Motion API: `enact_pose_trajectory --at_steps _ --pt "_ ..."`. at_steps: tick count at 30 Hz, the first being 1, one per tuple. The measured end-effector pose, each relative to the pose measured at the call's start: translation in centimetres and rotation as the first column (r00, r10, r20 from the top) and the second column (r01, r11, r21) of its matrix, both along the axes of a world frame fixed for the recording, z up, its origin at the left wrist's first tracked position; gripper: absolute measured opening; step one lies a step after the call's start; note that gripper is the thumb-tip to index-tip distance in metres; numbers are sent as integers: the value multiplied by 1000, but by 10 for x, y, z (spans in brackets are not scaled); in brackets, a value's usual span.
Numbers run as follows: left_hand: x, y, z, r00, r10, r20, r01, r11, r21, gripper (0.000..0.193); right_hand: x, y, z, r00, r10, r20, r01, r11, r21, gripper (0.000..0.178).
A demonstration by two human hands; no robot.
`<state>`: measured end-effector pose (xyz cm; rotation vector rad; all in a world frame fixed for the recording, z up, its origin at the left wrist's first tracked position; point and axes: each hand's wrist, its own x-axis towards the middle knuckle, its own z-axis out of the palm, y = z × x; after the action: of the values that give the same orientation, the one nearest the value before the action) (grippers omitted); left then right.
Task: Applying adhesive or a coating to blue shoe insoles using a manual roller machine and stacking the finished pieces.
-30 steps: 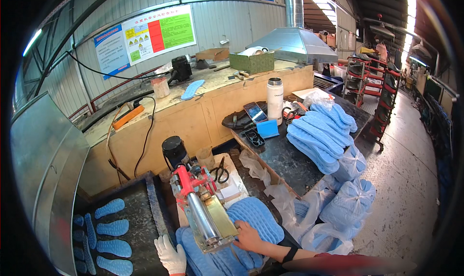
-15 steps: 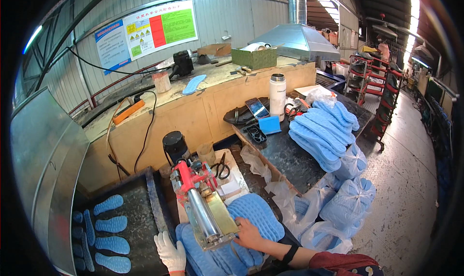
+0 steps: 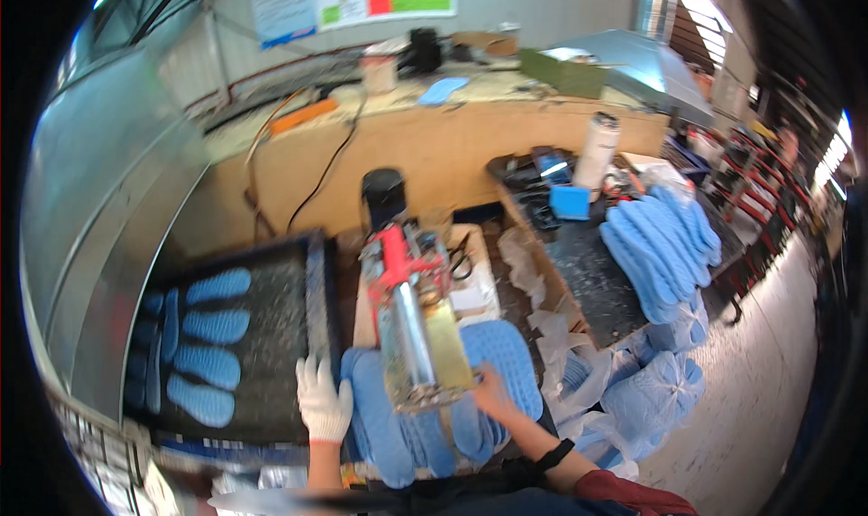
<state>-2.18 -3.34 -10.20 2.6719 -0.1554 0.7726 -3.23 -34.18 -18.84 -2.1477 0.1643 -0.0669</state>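
Note:
My left hand (image 3: pixel 323 400), in a white knit glove, is open with its fingers stretched, between the dark tray and a pile of blue textured insoles (image 3: pixel 389 439). My bare right hand (image 3: pixel 493 392) has curled fingers at the front right corner of a small roller machine (image 3: pixel 415 335). What those fingers grip is hidden. The machine has a long steel roller, a brass-coloured plate, a red bracket and a black motor. Blue insoles lie under and around its front end. More insoles (image 3: pixel 206 362) are spread on the dark tray (image 3: pixel 278 335) at the left.
A metal panel (image 3: pixel 108 218) stands at the far left. To the right, a dark table (image 3: pixel 579 276) bears stacked insoles (image 3: pixel 660 245), a white bottle (image 3: pixel 597 154), a blue box (image 3: pixel 570 202) and a phone. Bagged insoles (image 3: pixel 651 394) sit beside it. Scissors (image 3: pixel 461 261) lie behind the machine.
The view has tilted down and swung left, so the scene sits higher and further right, with some blur. My left hand remains by the tray edge, my right at the machine's corner.

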Motion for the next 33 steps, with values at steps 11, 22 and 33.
enact_pose_trajectory --at_steps 11,22,33 --pt "-7 12 -14 995 92 -28 -91 995 45 57 -16 -24 32 970 -26 -241 238 292 926 27" --pt "-11 4 10 999 37 -20 -40 986 -163 51 -4 -47 90 874 17 486 -35 999 28 42" --pt "-13 -54 89 796 -529 295 285 -102 -953 82 21 -24 133 722 370 585 -99 892 -442 57"
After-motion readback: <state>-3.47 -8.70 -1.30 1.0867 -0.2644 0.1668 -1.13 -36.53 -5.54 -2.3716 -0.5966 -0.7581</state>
